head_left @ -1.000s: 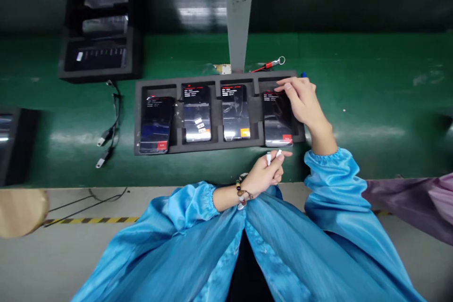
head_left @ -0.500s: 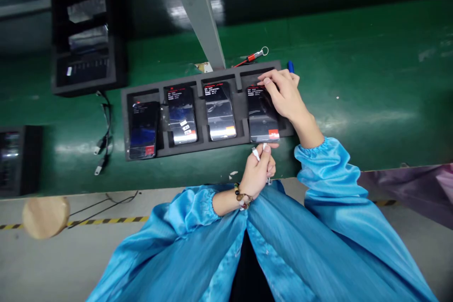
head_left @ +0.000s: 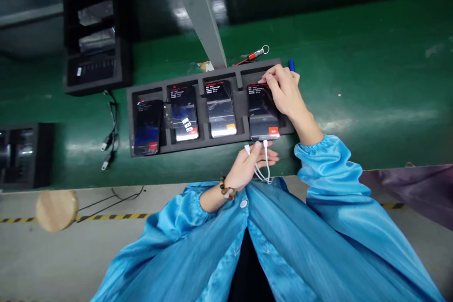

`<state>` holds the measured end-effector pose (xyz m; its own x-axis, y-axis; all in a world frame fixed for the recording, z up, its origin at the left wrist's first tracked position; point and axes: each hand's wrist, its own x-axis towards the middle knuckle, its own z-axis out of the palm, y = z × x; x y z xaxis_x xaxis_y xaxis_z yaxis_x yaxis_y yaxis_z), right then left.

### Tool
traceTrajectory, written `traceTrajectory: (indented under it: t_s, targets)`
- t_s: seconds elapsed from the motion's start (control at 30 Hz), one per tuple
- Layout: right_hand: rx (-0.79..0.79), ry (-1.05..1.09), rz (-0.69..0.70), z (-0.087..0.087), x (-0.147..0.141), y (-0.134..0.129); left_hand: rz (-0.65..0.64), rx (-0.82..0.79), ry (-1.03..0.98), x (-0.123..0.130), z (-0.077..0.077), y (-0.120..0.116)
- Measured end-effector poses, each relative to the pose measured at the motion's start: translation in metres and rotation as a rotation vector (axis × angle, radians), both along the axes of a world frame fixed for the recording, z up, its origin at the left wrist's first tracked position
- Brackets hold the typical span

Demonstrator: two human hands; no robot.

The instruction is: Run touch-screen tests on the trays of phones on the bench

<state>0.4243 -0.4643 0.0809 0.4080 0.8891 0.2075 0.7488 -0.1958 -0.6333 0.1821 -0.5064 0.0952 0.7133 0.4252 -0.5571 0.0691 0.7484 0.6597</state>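
Note:
A dark foam tray (head_left: 166,147) holds several smartphones with lit screens. My right hand (head_left: 283,89) has its fingers curled at the top edge of the rightmost smartphone (head_left: 262,113), steadying it in its slot. Below that phone is my left hand (head_left: 247,165), loosely closed on a looped white cable (head_left: 260,174). One plug of the cable is at the phone's bottom edge, while another white plug pokes out by my left thumb. Whether the first plug is fully seated I cannot tell. The middle phones (head_left: 221,109) (head_left: 184,113) and the tilted left phone (head_left: 146,127) lie untouched.
Black cables (head_left: 112,127) lie left of the tray. A black rack (head_left: 123,66) with bagged items stands at the back left, another dark tray (head_left: 42,155) at far left. A grey post (head_left: 201,14) rises behind; a red keyring strap (head_left: 252,55) and blue pen (head_left: 291,65) lie nearby.
My left hand has shifted slightly left and its fingers have loosened, leaving the white plug at the phone's bottom edge and the cable loop in view. My right hand stays at the phone's top.

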Motion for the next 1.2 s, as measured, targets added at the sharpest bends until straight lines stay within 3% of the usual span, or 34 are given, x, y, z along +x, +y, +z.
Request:
traceTrajectory:
  t_s: [0.13, 0.2, 0.27, 0.3, 0.37, 0.43, 0.47, 0.57, 0.67, 0.73, 0.8, 0.9, 0.97, 1.07, 1.2]
  targets:
    - [0.015, 0.024, -0.013, 0.0, 0.004, 0.003, -0.075, 0.444, 0.132, -0.036, 0.002, 0.014]
    - [0.049, 0.008, -0.046, 0.012, 0.002, -0.004, -0.115, 0.65, 0.195, -0.047, 0.006, 0.02]
    - [0.084, 0.009, -0.074, 0.033, -0.012, -0.023, -0.137, 0.729, 0.2, -0.054, 0.01, 0.026]
    - [0.089, 0.029, -0.06, 0.044, -0.024, -0.037, -0.131, 0.718, 0.19, -0.057, 0.012, 0.028]
    - [0.031, 0.127, 0.107, 0.063, -0.06, -0.071, -0.068, 0.645, 0.172, -0.063, 0.015, 0.033]
    - [-0.061, 0.12, 0.351, 0.069, -0.104, -0.105, 0.026, 0.567, 0.154, -0.071, 0.015, 0.036]
    - [-0.095, 0.057, 0.388, 0.068, -0.127, -0.119, 0.065, 0.54, 0.137, -0.076, 0.013, 0.037]
    - [-0.19, -0.04, 0.407, 0.053, -0.179, -0.144, 0.127, 0.47, 0.059, -0.086, 0.008, 0.039]
    - [-0.141, 0.095, 0.307, 0.04, -0.201, -0.151, 0.242, 0.343, 0.05, -0.09, 0.004, 0.036]
    - [-0.071, 0.232, 0.198, 0.04, -0.206, -0.149, 0.3, 0.253, 0.039, -0.093, 0.003, 0.034]
    - [-0.036, 0.304, 0.132, 0.045, -0.21, -0.145, 0.274, 0.221, -0.007, -0.097, 0.002, 0.033]
    - [-0.066, 0.281, 0.159, 0.055, -0.213, -0.133, 0.154, 0.295, -0.008, -0.103, 0.001, 0.035]
    - [-0.101, 0.26, 0.222, 0.062, -0.205, -0.119, 0.148, 0.351, 0.034, -0.103, 0.001, 0.038]
    - [-0.106, 0.268, 0.249, 0.076, -0.175, -0.081, 0.235, 0.304, 0.002, -0.096, 0.004, 0.043]
    - [-0.232, 0.041, 0.006, 0.092, -0.132, -0.002, 0.265, 0.209, -0.076, -0.087, 0.011, 0.047]
